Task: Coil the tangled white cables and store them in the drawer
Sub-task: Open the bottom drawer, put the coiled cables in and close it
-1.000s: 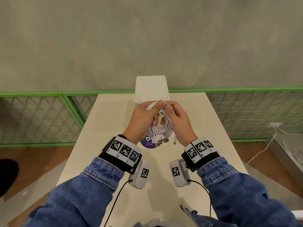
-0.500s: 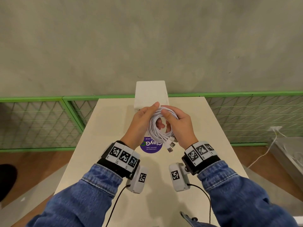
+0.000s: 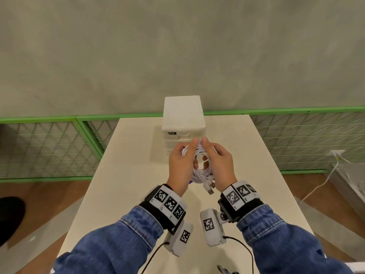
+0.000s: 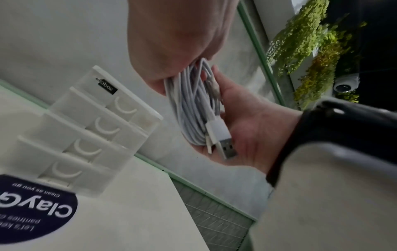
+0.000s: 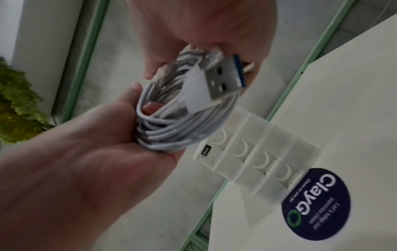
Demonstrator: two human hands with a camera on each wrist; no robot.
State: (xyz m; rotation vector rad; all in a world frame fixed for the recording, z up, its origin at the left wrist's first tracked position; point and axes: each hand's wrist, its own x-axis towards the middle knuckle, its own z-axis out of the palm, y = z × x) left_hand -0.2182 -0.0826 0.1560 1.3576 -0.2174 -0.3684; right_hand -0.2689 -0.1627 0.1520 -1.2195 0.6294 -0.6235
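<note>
A coil of white cables (image 3: 201, 171) hangs in the air between both hands, just in front of the white drawer unit (image 3: 182, 115). My left hand (image 3: 182, 163) grips the coil's left side and my right hand (image 3: 218, 161) grips its right side, thumbs meeting on top. USB plugs (image 3: 210, 187) stick out at the bottom. The left wrist view shows the coil (image 4: 191, 105) lying in the right hand's palm (image 4: 249, 129), beside the drawer unit (image 4: 92, 132), whose several drawers are closed. In the right wrist view a USB plug (image 5: 217, 79) lies across the coil (image 5: 169, 129).
The cream table (image 3: 126, 175) ends at a green mesh fence (image 3: 49, 147) and a grey wall. A dark round sticker (image 5: 318, 203) lies on the table before the drawer unit (image 5: 257, 161). A white cord (image 3: 320, 186) trails on the floor at the right.
Both hands have kept hold of the coil and drawn it tighter, thumbs now together on top. The drawer unit's front now shows above the hands, and the sticker is hidden in the head view.
</note>
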